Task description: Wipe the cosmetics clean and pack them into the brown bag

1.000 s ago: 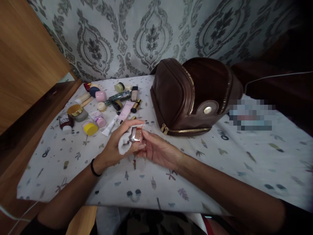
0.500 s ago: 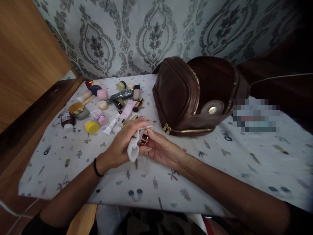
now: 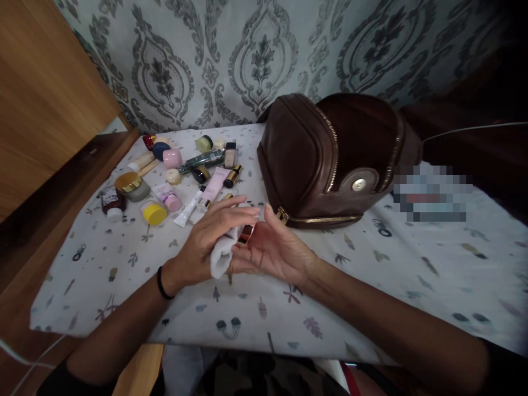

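My left hand (image 3: 206, 239), with a black band at the wrist, is closed round a folded white cloth (image 3: 221, 257). A small shiny copper-coloured item (image 3: 246, 234) shows between the cloth and my right hand (image 3: 278, 247). The fingertips of my right hand touch the lower side of that item, while its thumb is raised and apart from it. Just beyond my left hand lie a pink tube (image 3: 215, 186) and a slim white tube (image 3: 188, 208) on the patterned tablecloth (image 3: 264, 324).
A brown leather bag (image 3: 305, 165) with gold zips stands behind my right hand. Several cosmetics lie at the left, among them a yellow-capped jar (image 3: 154, 214), a gold-lidded jar (image 3: 132, 186) and a dark bottle (image 3: 112, 202). A blurred-out item (image 3: 431, 192) is at the right.
My right thumb has lifted away from the copper-coloured item, and the fingers of that hand have spread. The cloth and my left hand have shifted slightly left and down.
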`<state>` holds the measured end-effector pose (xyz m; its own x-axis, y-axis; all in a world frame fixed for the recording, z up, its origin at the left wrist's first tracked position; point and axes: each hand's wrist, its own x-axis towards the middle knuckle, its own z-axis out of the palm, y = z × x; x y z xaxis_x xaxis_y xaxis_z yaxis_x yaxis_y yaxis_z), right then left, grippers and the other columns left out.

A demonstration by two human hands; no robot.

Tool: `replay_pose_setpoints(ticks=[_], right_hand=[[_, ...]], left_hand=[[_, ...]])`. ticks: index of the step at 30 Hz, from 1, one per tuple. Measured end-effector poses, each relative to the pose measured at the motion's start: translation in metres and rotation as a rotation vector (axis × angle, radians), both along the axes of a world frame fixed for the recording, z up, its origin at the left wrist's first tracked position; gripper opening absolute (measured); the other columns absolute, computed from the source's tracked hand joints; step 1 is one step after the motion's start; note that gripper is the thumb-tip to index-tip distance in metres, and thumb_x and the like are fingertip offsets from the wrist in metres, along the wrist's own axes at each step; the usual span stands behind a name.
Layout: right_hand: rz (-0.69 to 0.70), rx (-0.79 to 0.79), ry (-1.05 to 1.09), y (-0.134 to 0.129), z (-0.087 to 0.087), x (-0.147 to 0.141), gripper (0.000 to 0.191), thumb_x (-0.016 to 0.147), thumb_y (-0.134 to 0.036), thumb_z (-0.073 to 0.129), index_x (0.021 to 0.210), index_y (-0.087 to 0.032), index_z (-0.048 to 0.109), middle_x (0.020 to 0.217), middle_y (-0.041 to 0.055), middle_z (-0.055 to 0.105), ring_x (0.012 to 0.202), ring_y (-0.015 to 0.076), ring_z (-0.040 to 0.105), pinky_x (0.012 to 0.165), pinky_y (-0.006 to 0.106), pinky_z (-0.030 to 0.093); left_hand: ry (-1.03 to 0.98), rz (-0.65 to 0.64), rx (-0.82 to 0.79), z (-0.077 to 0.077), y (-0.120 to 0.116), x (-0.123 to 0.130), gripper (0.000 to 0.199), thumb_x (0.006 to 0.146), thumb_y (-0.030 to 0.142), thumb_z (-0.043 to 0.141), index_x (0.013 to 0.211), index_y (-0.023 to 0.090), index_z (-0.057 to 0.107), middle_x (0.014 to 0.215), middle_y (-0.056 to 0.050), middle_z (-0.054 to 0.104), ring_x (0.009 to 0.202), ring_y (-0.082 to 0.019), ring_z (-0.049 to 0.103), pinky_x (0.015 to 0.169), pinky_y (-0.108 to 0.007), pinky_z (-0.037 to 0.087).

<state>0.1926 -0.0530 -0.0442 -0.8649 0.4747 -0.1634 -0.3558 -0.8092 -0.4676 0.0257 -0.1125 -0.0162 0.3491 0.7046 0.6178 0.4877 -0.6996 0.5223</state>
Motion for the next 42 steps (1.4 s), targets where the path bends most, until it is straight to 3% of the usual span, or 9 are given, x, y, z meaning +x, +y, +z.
replay_pose_setpoints(ticks=[4,7,10,16,23,27,32,36,42], right_hand=[[-0.074,0.014,0.022,0.004,-0.002,0.000,0.038,0.088,-0.051,0.068,0.108,-0.020,0.063,0.098,0.0031,0.065,0.086,0.0133,0.065,0.077,0.025,0.061],[-0.111,0.027,0.042,0.007,-0.003,0.001,0.032,0.087,-0.047,0.071,0.106,-0.022,0.064,0.099,0.0010,0.067,0.088,0.0122,0.065,0.077,0.022,0.060],[-0.136,0.017,0.035,0.008,-0.003,0.002,0.027,0.086,-0.041,0.074,0.104,-0.023,0.066,0.098,-0.0002,0.069,0.089,0.0118,0.065,0.077,0.021,0.059],[-0.164,0.035,0.002,0.005,-0.002,0.003,0.026,0.081,-0.036,0.079,0.102,-0.025,0.069,0.102,-0.0016,0.070,0.095,0.0117,0.064,0.085,0.023,0.057],[-0.115,0.132,0.007,0.001,0.002,0.002,0.035,0.072,-0.036,0.086,0.101,-0.025,0.068,0.105,-0.0017,0.068,0.096,0.0122,0.063,0.086,0.025,0.056],[0.001,0.266,-0.005,-0.004,0.002,0.003,0.047,0.072,-0.042,0.085,0.109,-0.025,0.063,0.096,-0.0009,0.065,0.086,0.0133,0.063,0.073,0.026,0.058],[0.081,0.475,-0.035,-0.011,0.001,0.004,0.062,0.071,-0.037,0.087,0.123,-0.026,0.054,0.091,-0.0026,0.061,0.075,0.0108,0.060,0.065,0.023,0.055],[0.008,0.409,-0.038,-0.011,0.000,0.003,0.068,0.069,-0.034,0.088,0.126,-0.029,0.051,0.099,-0.0016,0.062,0.083,0.0130,0.062,0.067,0.024,0.056],[-0.130,0.346,-0.060,-0.005,-0.002,0.001,0.049,0.070,-0.039,0.087,0.111,-0.025,0.062,0.106,0.0011,0.068,0.094,0.0145,0.065,0.081,0.026,0.056]], left_hand=[[0.010,-0.065,-0.103,0.000,-0.003,0.001,0.062,0.094,0.064,0.045,0.140,0.023,0.049,0.145,-0.015,0.055,0.145,-0.035,0.037,0.118,-0.062,0.031],[-0.017,-0.060,-0.153,-0.001,-0.005,0.004,0.048,0.103,0.045,0.038,0.146,0.023,0.042,0.153,-0.014,0.047,0.147,-0.030,0.035,0.121,-0.057,0.029],[0.015,0.036,-0.141,-0.003,-0.004,0.008,0.046,0.101,0.027,0.045,0.147,0.021,0.038,0.154,-0.015,0.044,0.146,-0.025,0.038,0.120,-0.049,0.034],[0.073,0.199,-0.027,-0.008,-0.004,0.007,0.041,0.099,0.019,0.050,0.139,0.021,0.045,0.142,-0.013,0.058,0.132,-0.022,0.055,0.110,-0.042,0.047],[0.026,0.177,0.084,-0.007,-0.005,0.009,0.025,0.098,0.016,0.050,0.123,0.022,0.055,0.124,-0.011,0.067,0.122,-0.022,0.061,0.103,-0.042,0.051],[0.010,0.251,0.085,-0.005,-0.005,0.008,0.012,0.100,0.023,0.047,0.107,0.023,0.057,0.109,-0.008,0.066,0.107,-0.021,0.063,0.092,-0.040,0.053],[-0.061,0.321,-0.041,-0.006,-0.004,0.006,0.022,0.102,0.040,0.042,0.108,0.022,0.055,0.110,-0.009,0.062,0.107,-0.022,0.059,0.094,-0.041,0.049],[-0.101,0.238,-0.176,-0.009,-0.003,0.004,0.036,0.102,0.047,0.040,0.124,0.022,0.053,0.123,-0.011,0.061,0.118,-0.024,0.057,0.101,-0.042,0.047],[-0.015,0.061,-0.210,-0.015,-0.002,-0.001,0.064,0.095,0.051,0.054,0.150,0.023,0.037,0.153,-0.016,0.045,0.142,-0.031,0.042,0.117,-0.051,0.035]])
